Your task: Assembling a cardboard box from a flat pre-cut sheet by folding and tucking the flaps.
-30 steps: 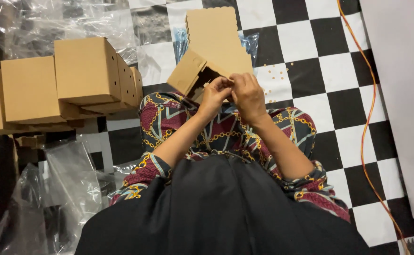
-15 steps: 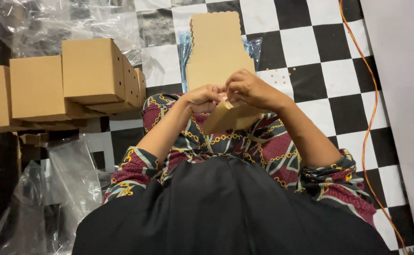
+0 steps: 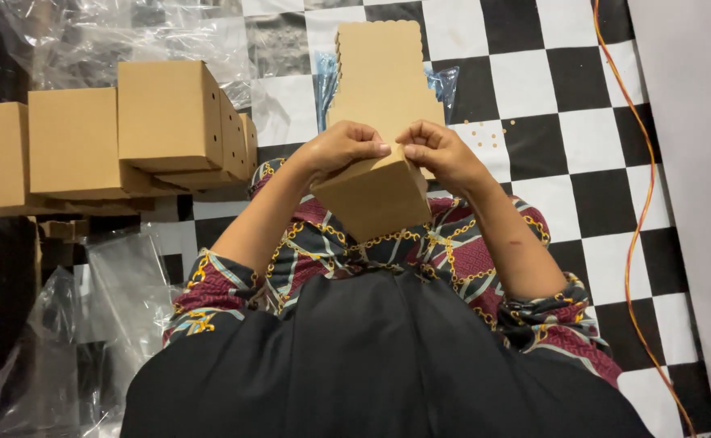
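A: What are the hands doing?
B: Both grip a small brown cardboard box (image 3: 374,197) held above the lap. The left hand (image 3: 341,148) curls over its upper left edge, the right hand (image 3: 441,152) pinches the upper right edge, the fingers (image 3: 416,152) of that hand clenched on the cardboard and nearly meeting the left thumb.
A: What lies around it?
B: A stack of flat cardboard blanks (image 3: 381,73) on the checkered floor (image 3: 550,81) just beyond the hands, finished boxes (image 3: 112,138) piled well to the left, clear plastic wrap (image 3: 88,32) behind them, and an orange cable (image 3: 644,203) running down the right
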